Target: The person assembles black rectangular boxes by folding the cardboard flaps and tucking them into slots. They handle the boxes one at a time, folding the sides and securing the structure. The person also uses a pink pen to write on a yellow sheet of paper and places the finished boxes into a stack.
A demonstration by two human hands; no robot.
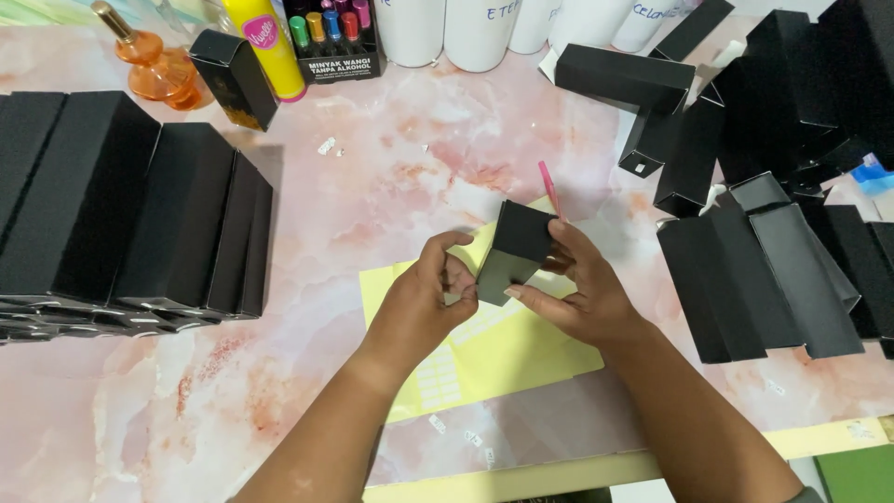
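Observation:
A small black cardboard box is held upright over a yellow sticker sheet at the table's middle. My right hand grips the box from the right, fingers wrapped on its side and base. At the box's lower left corner my left hand has its fingers curled and its fingertips pressed against the box. A pink pen-like stick pokes up just behind the box.
Rows of flat black boxes lie at the left and piled at the right. At the back stand an orange perfume bottle, a yellow can, a case of coloured vials and white cylinders. Marble tabletop.

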